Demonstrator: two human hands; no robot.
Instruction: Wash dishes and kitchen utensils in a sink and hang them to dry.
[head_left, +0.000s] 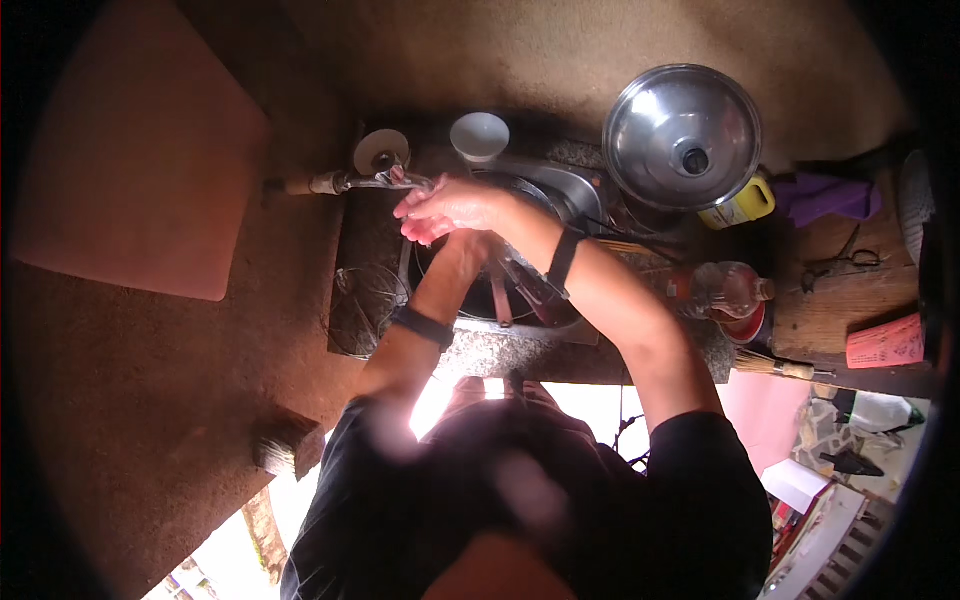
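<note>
My right hand (450, 206) is at the spout of a metal tap (390, 178), its skin wet and its fingers apart, with nothing seen in it. My left hand (469, 244) is just below it over a sink (589, 196); its fingers are mostly hidden behind the right hand, so its hold cannot be made out. Both wrists wear a dark band. In the sink lies a round dark pan or basin, with a brownish handle (501, 300) and other long utensils across it. A white bowl (480, 136) stands behind the sink, and a smaller round dish (381, 150) is behind the tap.
A large metal lid (682, 139) leans at the back right, beside a yellow container (742, 204) and a purple cloth (825, 199). Nearer are a clear plastic bottle (724, 290), scissors (840, 261), a brush (776, 365) and a pink basket (886, 341). A wire rack or strainer (365, 311) lies left of the sink.
</note>
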